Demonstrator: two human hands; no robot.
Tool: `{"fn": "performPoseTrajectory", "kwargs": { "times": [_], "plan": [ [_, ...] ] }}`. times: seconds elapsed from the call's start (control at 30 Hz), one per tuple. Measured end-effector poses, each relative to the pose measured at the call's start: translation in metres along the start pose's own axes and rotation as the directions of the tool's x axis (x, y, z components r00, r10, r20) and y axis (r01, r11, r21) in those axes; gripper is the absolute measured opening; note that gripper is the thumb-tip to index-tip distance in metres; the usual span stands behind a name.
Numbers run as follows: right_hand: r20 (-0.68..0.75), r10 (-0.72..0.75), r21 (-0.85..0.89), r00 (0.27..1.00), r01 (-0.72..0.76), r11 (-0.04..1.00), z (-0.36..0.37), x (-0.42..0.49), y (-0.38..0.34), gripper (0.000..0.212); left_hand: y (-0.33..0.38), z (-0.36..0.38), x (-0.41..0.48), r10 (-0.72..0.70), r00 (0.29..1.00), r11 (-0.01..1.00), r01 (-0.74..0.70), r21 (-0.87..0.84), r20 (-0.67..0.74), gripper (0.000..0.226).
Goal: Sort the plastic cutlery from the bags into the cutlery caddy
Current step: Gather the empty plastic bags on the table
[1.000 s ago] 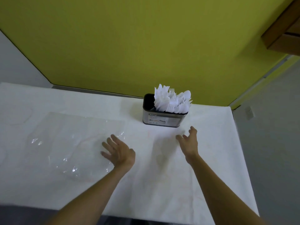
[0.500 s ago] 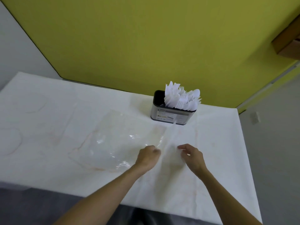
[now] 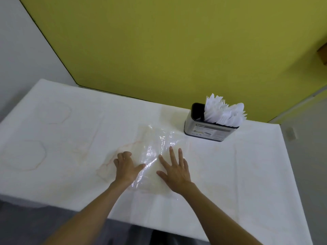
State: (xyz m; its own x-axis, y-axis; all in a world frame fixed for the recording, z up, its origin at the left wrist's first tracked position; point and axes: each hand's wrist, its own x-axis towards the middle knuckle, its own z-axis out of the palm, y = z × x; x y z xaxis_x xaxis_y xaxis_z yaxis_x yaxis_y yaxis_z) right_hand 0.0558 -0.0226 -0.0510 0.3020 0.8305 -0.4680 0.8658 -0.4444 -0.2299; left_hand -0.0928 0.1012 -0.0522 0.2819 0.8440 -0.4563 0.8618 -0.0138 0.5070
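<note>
Plastic cutlery [image 3: 224, 113]: white pieces standing upright, heads up, packed in the middle and right part of the cutlery caddy [image 3: 209, 129]. The caddy's left end shows its dark inner wall.

Cutlery caddy: grey metal box with a label on its front, upright at the far right of the table [image 3: 247, 165], close to the yellow-green wall [image 3: 177, 41].

Table: covered in white cloth with faint ring-shaped stains towards the left.

Grey wall [image 3: 21, 50]: far left. Brown wooden piece [image 3: 323, 53]: upper right edge, only partly in view.

Plastic bag [image 3: 155, 152]: clear, crumpled and glossy, lying flat on the cloth near the middle. Its far corner reaches near the caddy's front left. It lies between the hands and the caddy.

Left hand [image 3: 126, 167]: on the bag's left part, fingers bent, thumb stretched to the right. Whether it pinches the film cannot be told.

Right hand [image 3: 175, 171]: flat on the bag's right part, palm down, fingers straight and spread.

Caddy and cutlery stand beyond and to the right of both hands, apart from them.
</note>
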Motion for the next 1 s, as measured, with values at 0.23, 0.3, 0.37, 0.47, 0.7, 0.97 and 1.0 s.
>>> {"fn": "performPoseTrajectory", "kwargs": {
  "times": [0.23, 0.3, 0.37, 0.47, 0.7, 0.97, 1.0],
  "plan": [
    [-0.066, 0.606, 0.62, 0.793, -0.443, 0.647, -0.007, -0.007, -0.003, 0.077, 0.005, -0.003, 0.003, -0.029, 0.936, 0.962, 0.122, -0.245, 0.35, 0.056],
    [0.073, 0.62, 0.8, 0.781, -0.417, 0.432, -0.009, -0.012, 0.021, 0.074, 0.012, -0.001, -0.006, 0.028, 0.87, 0.984, 0.064, -0.169, 0.491, 0.054],
    [0.199, 0.59, 0.868, 0.782, -0.421, 0.265, -0.016, -0.025, 0.052, 0.063, 0.024, 0.008, -0.018, 0.099, 0.79, 0.991, -0.027, -0.127, 0.606, 0.064],
    [0.193, 0.571, 0.879, 0.798, -0.399, 0.26, -0.026, -0.055, 0.102, 0.042, 0.058, 0.028, -0.039, 0.217, 0.734, 0.975, -0.198, -0.103, 0.644, 0.062],
    [-0.111, 0.78, 0.953, 0.615, -0.157, 0.259, -0.074, -0.172, 0.235, 0.036, 0.233, 0.112, -0.122, 0.517, 0.589, 0.855, -0.396, -0.336, 0.622, 0.034],
    [-0.232, 0.971, 0.967, 0.063, 0.123, 0.224, -0.059, -0.28, 0.386, 0.009, 0.407, 0.276, -0.218, 0.693, 0.496, 0.708, -0.605, -0.364, 0.524, 0.012],
    [-0.204, 0.979, 0.975, 0.009, 0.094, 0.202, -0.042, -0.282, 0.404, 0.009, 0.417, 0.304, -0.225, 0.661, 0.516, 0.736, -0.586, -0.337, 0.546, 0.016]
  ]
}}
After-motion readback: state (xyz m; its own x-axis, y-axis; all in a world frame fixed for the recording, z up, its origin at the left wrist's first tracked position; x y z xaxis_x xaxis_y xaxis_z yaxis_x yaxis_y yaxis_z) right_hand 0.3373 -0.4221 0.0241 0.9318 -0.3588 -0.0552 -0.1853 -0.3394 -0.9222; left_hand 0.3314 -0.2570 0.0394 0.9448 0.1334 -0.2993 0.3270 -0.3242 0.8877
